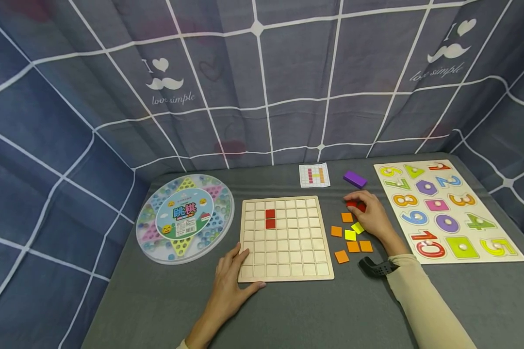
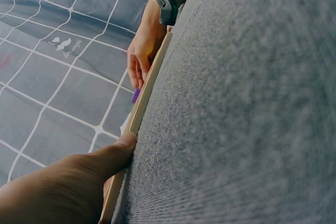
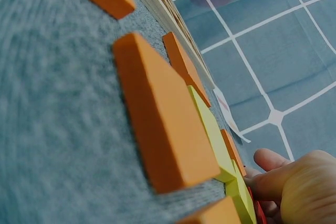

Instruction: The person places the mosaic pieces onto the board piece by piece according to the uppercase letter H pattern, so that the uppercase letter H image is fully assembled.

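Note:
A pale wooden grid board [image 1: 294, 242] lies flat on the table, with two red square tiles [image 1: 270, 214] in its cells, one above the other. My left hand [image 1: 230, 278] rests at its lower left corner, fingers along the left side and thumb [image 2: 118, 156] against the front edge. To the right of the board, my right hand [image 1: 371, 213] pinches a red tile [image 1: 351, 203] between thumb and fingers. Another bit of red shows under those fingers. Close to this hand lie yellow tiles [image 1: 350, 235] and several orange tiles [image 1: 341, 256].
Behind the board lies a small pattern card [image 1: 314, 175] with a red and yellow H. A purple block [image 1: 355, 179] sits beyond my right hand. A number-and-shape puzzle board [image 1: 450, 213] lies at the right, a round Chinese checkers box [image 1: 218, 242] at the left. A grid-patterned curtain [image 1: 297, 121] hangs behind.

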{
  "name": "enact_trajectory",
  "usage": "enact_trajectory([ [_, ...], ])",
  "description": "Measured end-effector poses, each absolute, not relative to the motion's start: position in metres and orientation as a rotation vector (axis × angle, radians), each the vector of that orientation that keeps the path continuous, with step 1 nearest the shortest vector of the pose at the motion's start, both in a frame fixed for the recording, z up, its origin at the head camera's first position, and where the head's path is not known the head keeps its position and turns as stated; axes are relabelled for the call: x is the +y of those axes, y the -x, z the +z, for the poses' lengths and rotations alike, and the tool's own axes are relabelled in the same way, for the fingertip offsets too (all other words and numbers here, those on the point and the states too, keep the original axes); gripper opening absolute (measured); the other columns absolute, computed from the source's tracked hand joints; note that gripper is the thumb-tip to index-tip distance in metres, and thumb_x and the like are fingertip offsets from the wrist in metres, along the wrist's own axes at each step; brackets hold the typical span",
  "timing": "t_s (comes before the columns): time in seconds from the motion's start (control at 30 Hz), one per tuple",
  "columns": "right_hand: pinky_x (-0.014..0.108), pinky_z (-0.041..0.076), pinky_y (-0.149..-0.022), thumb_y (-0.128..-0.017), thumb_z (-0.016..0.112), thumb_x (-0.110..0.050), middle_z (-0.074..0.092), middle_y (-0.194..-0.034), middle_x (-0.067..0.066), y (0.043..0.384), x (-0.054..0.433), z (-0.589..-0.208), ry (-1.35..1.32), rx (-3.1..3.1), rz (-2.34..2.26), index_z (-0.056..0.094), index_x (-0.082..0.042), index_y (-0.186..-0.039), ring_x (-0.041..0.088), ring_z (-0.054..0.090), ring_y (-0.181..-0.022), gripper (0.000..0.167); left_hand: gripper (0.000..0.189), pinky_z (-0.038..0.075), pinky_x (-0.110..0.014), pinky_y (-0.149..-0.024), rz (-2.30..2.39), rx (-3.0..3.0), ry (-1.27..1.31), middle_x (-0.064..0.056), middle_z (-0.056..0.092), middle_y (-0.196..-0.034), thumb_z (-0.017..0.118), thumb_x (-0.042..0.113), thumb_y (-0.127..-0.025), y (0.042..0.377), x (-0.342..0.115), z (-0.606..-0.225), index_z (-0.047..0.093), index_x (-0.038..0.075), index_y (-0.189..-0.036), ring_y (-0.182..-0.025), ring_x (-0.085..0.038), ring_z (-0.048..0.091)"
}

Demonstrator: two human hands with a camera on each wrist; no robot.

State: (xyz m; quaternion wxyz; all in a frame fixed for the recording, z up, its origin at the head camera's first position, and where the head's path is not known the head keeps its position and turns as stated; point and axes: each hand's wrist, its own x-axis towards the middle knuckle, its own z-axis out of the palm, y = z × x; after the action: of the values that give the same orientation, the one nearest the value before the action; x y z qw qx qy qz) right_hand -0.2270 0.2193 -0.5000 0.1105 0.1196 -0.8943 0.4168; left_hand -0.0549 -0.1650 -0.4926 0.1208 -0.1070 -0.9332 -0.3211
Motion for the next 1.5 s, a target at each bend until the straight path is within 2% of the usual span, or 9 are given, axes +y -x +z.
enact_trajectory([
  [0.6,0.051,0.032,-0.097,-0.089,0.066,0.004,0.062,-0.115,0.015,0.229,0.216,-0.5,-0.362,-2.633,1.238,0.069,-0.004,-0.105,0.037,0.048,-0.116,0.018,0.085,0.041,-0.05,-0.092,-0.963,-2.721,0.305,-0.017,0.043,-0.15,0.089,0.04,-0.066,0.053,-0.166,-0.491,0.055,0.007,-0.137,-0.116,-0.028,0.046],
  [0.93,0.037,0.033,-0.085,-0.088,0.069,0.001,0.065,-0.108,0.017,0.227,0.214,-0.501,-0.352,-2.609,1.19,0.071,-0.003,-0.104,0.034,0.051,-0.104,0.017,0.085,0.041,-0.052,-0.093,-0.969,-2.726,0.299,-0.017,0.043,-0.149,0.089,0.04,-0.066,0.051,-0.168,-0.491,0.055,0.008,-0.137,-0.116,-0.029,0.046],
  [1.3,0.033,0.035,-0.084,-0.086,0.072,0.001,0.066,-0.104,0.014,0.223,0.21,-0.491,-0.345,-2.546,1.188,0.071,-0.005,-0.102,0.029,0.053,-0.103,0.017,0.086,0.04,-0.053,-0.094,-0.986,-2.729,0.309,-0.017,0.042,-0.15,0.089,0.04,-0.067,0.054,-0.166,-0.49,0.054,0.008,-0.138,-0.117,-0.03,0.046],
  [1.5,0.028,0.041,-0.083,-0.085,0.075,-0.003,0.068,-0.105,0.009,0.216,0.188,-0.484,-0.439,-2.532,1.276,0.072,-0.006,-0.106,0.02,0.056,-0.099,0.021,0.085,0.04,-0.052,-0.095,-0.977,-2.738,0.316,-0.016,0.042,-0.15,0.088,0.04,-0.067,0.055,-0.164,-0.489,0.054,0.009,-0.139,-0.118,-0.03,0.046],
])
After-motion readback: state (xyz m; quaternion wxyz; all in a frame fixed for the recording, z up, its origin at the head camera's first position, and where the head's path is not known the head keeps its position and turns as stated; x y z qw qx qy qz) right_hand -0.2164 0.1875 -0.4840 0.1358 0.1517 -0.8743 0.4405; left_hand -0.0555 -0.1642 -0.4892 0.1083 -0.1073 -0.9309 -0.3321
